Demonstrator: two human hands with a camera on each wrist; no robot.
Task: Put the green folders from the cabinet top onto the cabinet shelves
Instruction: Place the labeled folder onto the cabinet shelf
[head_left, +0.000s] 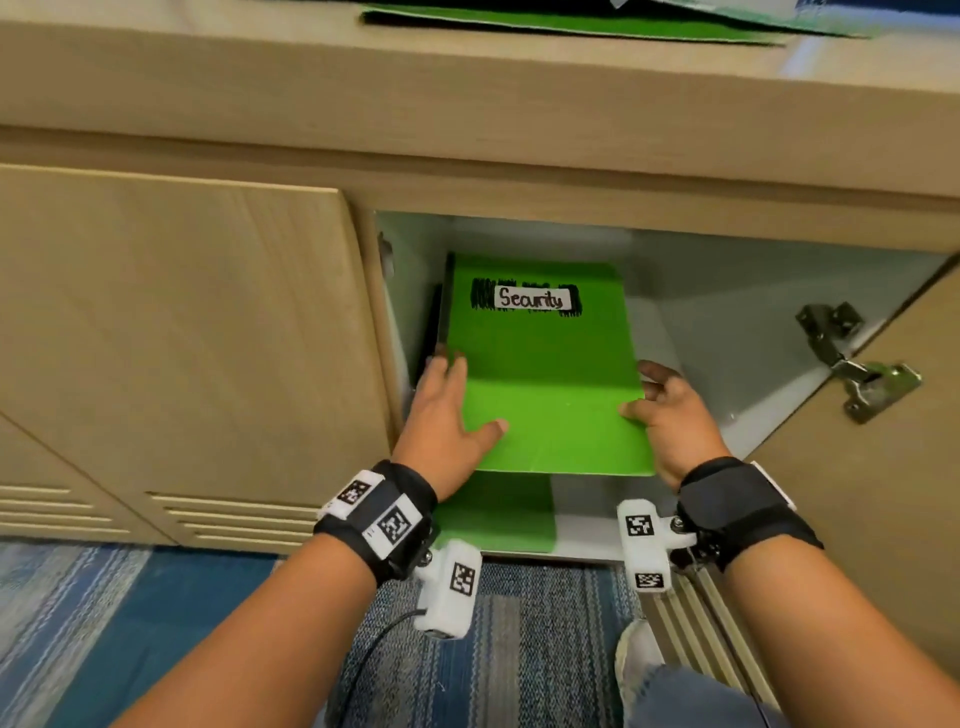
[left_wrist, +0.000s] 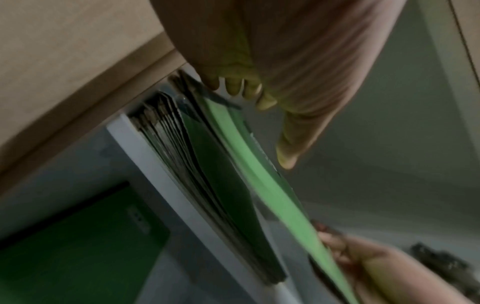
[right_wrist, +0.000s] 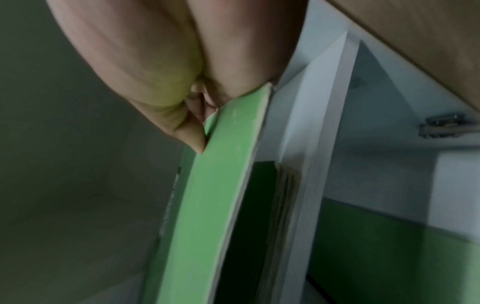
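Blue striped carpet (head_left: 519, 649) below cabinet (head_left: 208, 322)

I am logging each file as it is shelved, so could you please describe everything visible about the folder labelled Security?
The Security folder is a bright green, thin, card-like cover with rounded corners and a white handwritten label over black scribble near its far end. It is tilted and partly inside the open cabinet compartment, beside darker files stacked on the left. The left hand lies on its left edge, thumb on the cover; the right hand pinches its right edge.
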